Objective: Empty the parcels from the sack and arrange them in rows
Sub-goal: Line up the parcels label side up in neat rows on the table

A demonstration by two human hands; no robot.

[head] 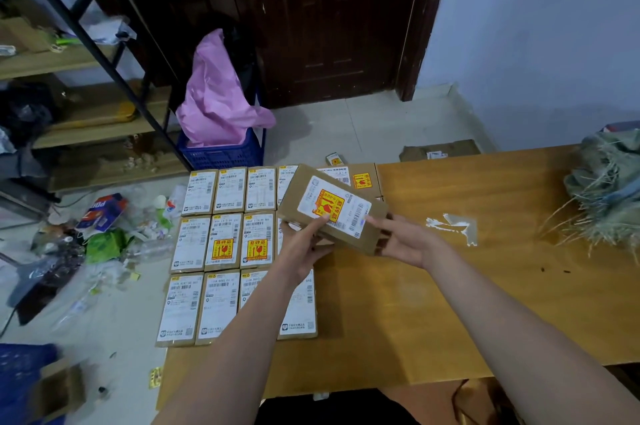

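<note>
both hands hold one brown parcel (332,208) up in the air, over the rows of parcels (221,241) on the table (450,286). the left hand (304,248) grips its near left end and the right hand (398,237) holds its right end from under. the parcel is tilted, its long side running from far left to near right. the free spot looks to be just right of the rows, nearer the right hand. the sack (606,189) lies far off to the right.

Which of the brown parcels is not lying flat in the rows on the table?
The parcel held by both hands, left hand and right hand. It is lifted and tilted above the rows; the others lie flat.
</note>
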